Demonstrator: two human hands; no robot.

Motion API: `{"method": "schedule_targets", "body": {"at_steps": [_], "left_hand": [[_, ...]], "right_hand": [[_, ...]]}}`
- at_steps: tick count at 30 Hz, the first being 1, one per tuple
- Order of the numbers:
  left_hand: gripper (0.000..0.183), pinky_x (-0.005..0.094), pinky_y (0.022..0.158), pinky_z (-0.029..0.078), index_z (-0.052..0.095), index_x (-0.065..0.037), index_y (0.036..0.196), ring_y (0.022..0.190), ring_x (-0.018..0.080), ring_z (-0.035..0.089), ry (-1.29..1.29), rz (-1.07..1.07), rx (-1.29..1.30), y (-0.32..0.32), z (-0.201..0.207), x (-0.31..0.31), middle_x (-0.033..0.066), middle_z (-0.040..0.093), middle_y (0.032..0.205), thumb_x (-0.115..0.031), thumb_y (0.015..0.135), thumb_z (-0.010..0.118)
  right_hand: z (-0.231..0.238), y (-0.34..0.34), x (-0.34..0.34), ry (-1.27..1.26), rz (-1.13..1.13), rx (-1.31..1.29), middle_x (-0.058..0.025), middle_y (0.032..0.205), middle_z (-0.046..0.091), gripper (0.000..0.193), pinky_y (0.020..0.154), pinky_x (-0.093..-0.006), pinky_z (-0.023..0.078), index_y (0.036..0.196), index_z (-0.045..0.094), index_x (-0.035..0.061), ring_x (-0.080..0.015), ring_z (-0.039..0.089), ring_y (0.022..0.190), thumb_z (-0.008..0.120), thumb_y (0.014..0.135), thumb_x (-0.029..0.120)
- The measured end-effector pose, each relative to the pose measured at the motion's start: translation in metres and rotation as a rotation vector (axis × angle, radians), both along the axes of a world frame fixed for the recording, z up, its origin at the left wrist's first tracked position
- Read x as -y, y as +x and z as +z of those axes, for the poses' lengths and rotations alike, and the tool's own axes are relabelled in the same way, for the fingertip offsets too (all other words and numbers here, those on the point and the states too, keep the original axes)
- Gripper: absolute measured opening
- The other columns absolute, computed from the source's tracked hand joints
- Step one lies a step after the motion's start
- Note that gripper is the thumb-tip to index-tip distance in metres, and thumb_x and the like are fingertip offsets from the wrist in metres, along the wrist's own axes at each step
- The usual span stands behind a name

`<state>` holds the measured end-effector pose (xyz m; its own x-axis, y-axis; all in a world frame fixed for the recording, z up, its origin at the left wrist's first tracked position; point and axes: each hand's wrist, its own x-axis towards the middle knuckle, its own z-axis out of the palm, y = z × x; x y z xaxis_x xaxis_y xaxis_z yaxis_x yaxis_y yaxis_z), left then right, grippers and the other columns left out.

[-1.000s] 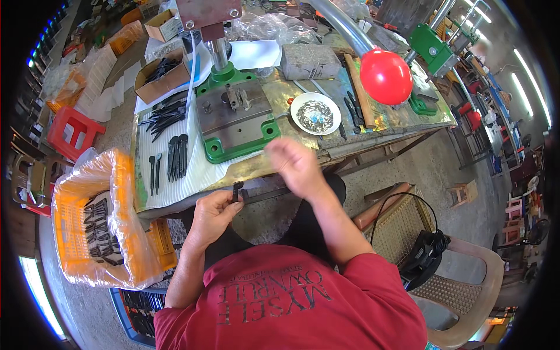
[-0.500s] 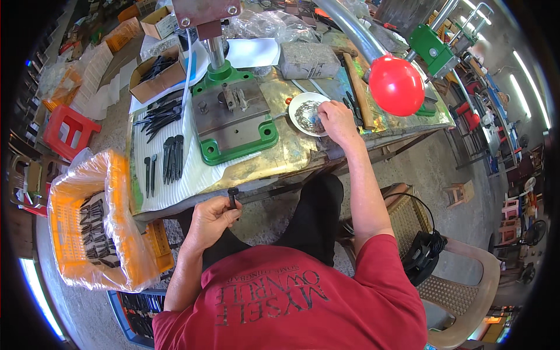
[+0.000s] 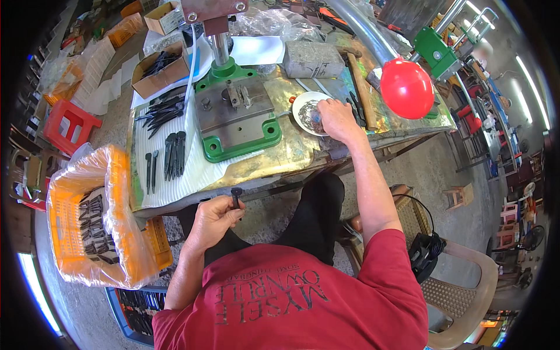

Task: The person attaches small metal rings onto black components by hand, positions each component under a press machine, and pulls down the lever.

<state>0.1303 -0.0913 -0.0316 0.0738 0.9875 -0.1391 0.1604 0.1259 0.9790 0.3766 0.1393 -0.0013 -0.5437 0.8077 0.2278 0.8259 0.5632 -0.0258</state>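
- From where I stand, the biggest thing is the worktable with a stained, gold-toned top (image 3: 286,160), carrying a green-based metal press (image 3: 242,125), its steel plate facing up.
- Left of the press, beyond the table's edge, sits an orange plastic basket lined with clear film (image 3: 119,175), dark pieces lying in rows inside.
- Under and left of the press spreads a white ribbed sheet (image 3: 198,175), with slim black pieces (image 3: 174,154) laid on it.
- Behind these, left of the press, an open brown cardboard box (image 3: 166,83) holds more black parts.
- Right of the press, behind, rests a rough grey block (image 3: 314,59); farther right, a shiny red ball on a metal bar (image 3: 407,88) blocks sight of some tabletop.
- Just right of the press, a round white dish (image 3: 296,111) holds small silvery bits (image 3: 306,114).
- The right hand (image 3: 340,119) dips bunched fingers into it, covering one side; I can't tell whether they grip anything.
- In front of the press, off the table, the left hand (image 3: 216,219) pinches a black piece (image 3: 236,201): upright, dark-shafted, broader-headed on top, its lower part hidden by fingers.
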Motion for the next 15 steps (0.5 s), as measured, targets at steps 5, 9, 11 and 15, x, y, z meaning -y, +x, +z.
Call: {"method": "schedule_targets", "body": {"at_steps": [5,9,11,15], "left_hand": [[0.009,0.0171,0.051,0.041,0.055,0.000,0.082,0.059,0.0048,0.049,-0.006,0.040,0.105,-0.001,0.003,0.003,0.0008,0.054,0.068,-0.008,0.077,0.056],[0.011,0.0177,0.053,0.042,0.056,0.000,0.083,0.058,0.0061,0.050,0.019,0.088,0.218,0.000,0.003,0.000,0.0016,0.055,0.070,-0.008,0.076,0.057],[0.012,0.0181,0.054,0.042,0.056,0.000,0.084,0.058,0.0065,0.051,0.041,0.096,0.227,0.000,0.004,-0.002,0.0018,0.055,0.070,-0.008,0.076,0.057],[0.012,0.0192,0.055,0.044,0.057,0.000,0.084,0.058,0.0083,0.053,0.087,0.186,0.328,0.006,0.007,-0.008,0.0037,0.056,0.072,-0.008,0.076,0.057]], "right_hand": [[0.009,0.002,0.006,-0.059,-0.025,-0.197,-0.0171,0.082,0.053,0.011,0.068,-0.0420,0.037,0.083,0.045,0.0006,-0.0321,0.051,0.080,0.041,0.076,0.008],[-0.002,0.006,0.004,0.047,0.133,-0.448,-0.0173,0.077,0.052,0.008,0.064,-0.0386,0.039,0.081,0.042,-0.0001,-0.0340,0.051,0.075,0.043,0.075,0.005],[-0.004,0.005,0.004,0.050,0.132,-0.556,-0.0159,0.072,0.051,0.009,0.060,-0.0317,0.041,0.082,0.041,0.0001,-0.0294,0.052,0.068,0.045,0.075,0.002],[-0.003,-0.002,0.012,-0.116,0.085,-0.686,-0.0082,0.072,0.051,0.014,0.061,-0.0236,0.040,0.088,0.043,0.0008,-0.0115,0.049,0.067,0.048,0.076,0.002]]}}
